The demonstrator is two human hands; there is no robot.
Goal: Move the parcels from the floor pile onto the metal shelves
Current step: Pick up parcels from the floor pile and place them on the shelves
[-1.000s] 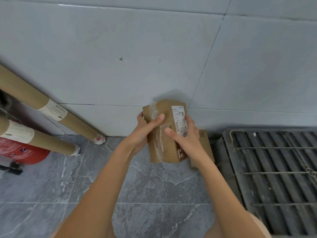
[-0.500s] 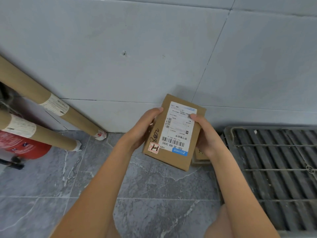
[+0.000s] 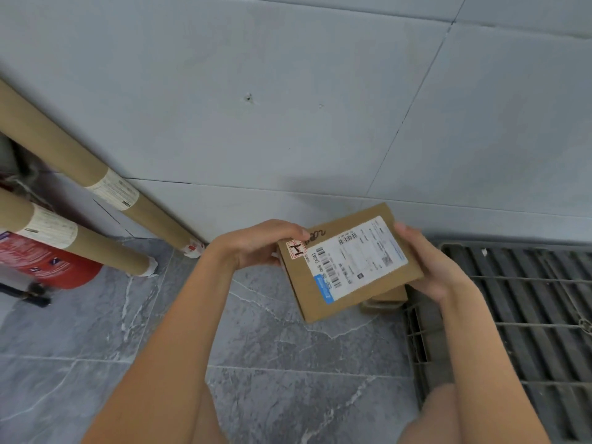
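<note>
A small brown cardboard parcel (image 3: 320,293) with a white shipping label and a red-framed "H" sticker is held above the floor, label side up. My left hand (image 3: 259,243) grips its left end, fingers curled over the top edge. My right hand (image 3: 429,267) holds its right end, thumb on top and fingers underneath. A second small brown parcel (image 3: 384,299) lies on the floor just below it, mostly hidden. No metal shelves are in view.
Two long cardboard tubes (image 3: 96,187) lean against the grey tiled wall at left, above a red fire extinguisher (image 3: 48,267). A dark grey slatted plastic pallet (image 3: 519,315) lies at right. Grey marble floor (image 3: 272,363) fills the foreground.
The parcel was turned from its taped side to its label side, then rotated clockwise so it lies crosswise. Both hands kept hold of it and shifted to its ends.
</note>
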